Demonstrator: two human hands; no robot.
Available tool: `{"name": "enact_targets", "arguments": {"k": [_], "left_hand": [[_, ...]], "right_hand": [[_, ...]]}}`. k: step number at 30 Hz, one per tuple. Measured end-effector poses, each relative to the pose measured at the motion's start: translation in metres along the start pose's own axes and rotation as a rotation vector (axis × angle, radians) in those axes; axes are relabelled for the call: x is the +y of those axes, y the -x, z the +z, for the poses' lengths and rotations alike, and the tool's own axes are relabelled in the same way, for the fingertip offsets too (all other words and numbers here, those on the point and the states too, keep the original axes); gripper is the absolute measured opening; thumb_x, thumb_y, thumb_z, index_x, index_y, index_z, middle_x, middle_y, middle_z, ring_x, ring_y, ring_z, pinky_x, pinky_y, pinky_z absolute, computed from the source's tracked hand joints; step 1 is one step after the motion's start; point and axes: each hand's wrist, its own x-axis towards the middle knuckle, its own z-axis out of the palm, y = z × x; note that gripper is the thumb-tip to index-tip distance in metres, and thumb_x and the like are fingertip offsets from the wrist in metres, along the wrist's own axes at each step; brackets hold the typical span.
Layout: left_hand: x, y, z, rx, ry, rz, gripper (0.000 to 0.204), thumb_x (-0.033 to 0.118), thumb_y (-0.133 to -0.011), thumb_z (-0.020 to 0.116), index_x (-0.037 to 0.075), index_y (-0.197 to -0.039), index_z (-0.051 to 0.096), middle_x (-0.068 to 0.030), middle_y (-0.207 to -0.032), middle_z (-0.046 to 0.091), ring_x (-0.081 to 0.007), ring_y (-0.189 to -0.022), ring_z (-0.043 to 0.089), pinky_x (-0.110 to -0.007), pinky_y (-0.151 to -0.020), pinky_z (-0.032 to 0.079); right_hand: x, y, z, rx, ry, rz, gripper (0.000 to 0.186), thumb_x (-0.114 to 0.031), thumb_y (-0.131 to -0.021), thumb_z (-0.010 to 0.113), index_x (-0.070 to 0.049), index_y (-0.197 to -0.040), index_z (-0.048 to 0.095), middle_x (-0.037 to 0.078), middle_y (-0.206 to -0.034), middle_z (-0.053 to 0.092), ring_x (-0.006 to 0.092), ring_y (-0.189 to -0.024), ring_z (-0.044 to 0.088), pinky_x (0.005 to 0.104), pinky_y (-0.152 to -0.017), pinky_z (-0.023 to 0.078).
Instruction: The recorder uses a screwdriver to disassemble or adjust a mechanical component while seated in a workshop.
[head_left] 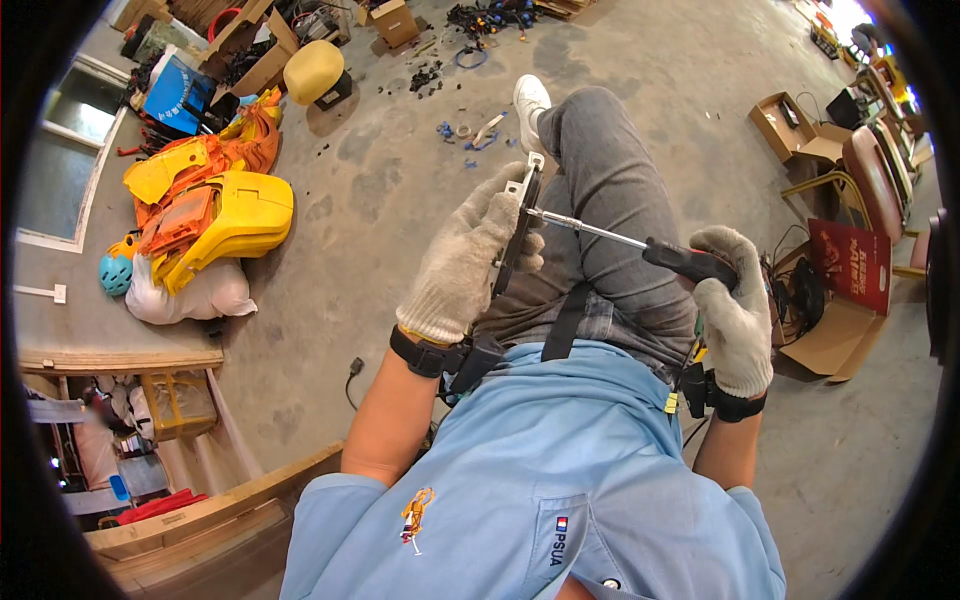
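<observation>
Both my hands wear pale knitted work gloves. My left hand (475,255) is closed round a long, narrow black part (516,240) with a whitish metal bracket (534,163) at its far end; its exact kind I cannot make out. In my right hand (738,305) is the dark handle of a screwdriver (590,231). The steel shaft runs leftward, and its tip end meets the side of the black part, near my left fingers. Whether a screw sits there is too small to tell. Both hands are above my lap, over grey trousers (625,170).
Yellow and orange plastic shells (235,215) lie on the floor at left, beside a white sack (190,290). Small loose parts (425,75) are scattered ahead. At right stand a chair (870,165), an open cardboard box (785,125) and a red box (850,265). A wooden edge (220,500) is near left.
</observation>
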Motion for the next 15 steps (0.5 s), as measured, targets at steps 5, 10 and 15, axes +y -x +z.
{"name": "enact_targets", "arguments": {"k": [5, 10, 15], "left_hand": [[-0.002, -0.001, 0.001, 0.001, -0.006, -0.005, 0.054, 0.033, -0.110, 0.061, 0.004, -0.154, 0.051, -0.0084, -0.110, 0.070, -0.0174, -0.089, 0.073, -0.033, -0.078, 0.066], [0.001, 0.001, 0.006, 0.020, -0.065, -0.011, 0.053, 0.033, -0.110, 0.061, 0.004, -0.153, 0.052, -0.0070, -0.109, 0.069, -0.0157, -0.088, 0.073, -0.032, -0.077, 0.065], [0.000, -0.001, 0.007, 0.018, -0.067, -0.011, 0.053, 0.034, -0.110, 0.062, 0.004, -0.153, 0.053, -0.0056, -0.106, 0.069, -0.0145, -0.087, 0.073, -0.031, -0.077, 0.065]], "right_hand": [[-0.020, -0.005, -0.014, -0.040, 0.036, 0.420, 0.032, -0.009, -0.104, 0.058, 0.001, -0.133, 0.063, 0.008, -0.120, 0.064, 0.0138, -0.103, 0.061, 0.0279, -0.097, 0.050], [0.008, -0.003, -0.016, -0.037, 0.017, 0.119, 0.034, -0.022, -0.109, 0.058, 0.000, -0.134, 0.061, 0.007, -0.116, 0.065, 0.0122, -0.100, 0.060, 0.0262, -0.089, 0.051], [0.002, -0.002, -0.004, -0.010, -0.048, -0.035, 0.036, -0.030, -0.112, 0.056, -0.001, -0.132, 0.062, 0.005, -0.108, 0.065, 0.0104, -0.097, 0.059, 0.0255, -0.082, 0.051]]}}
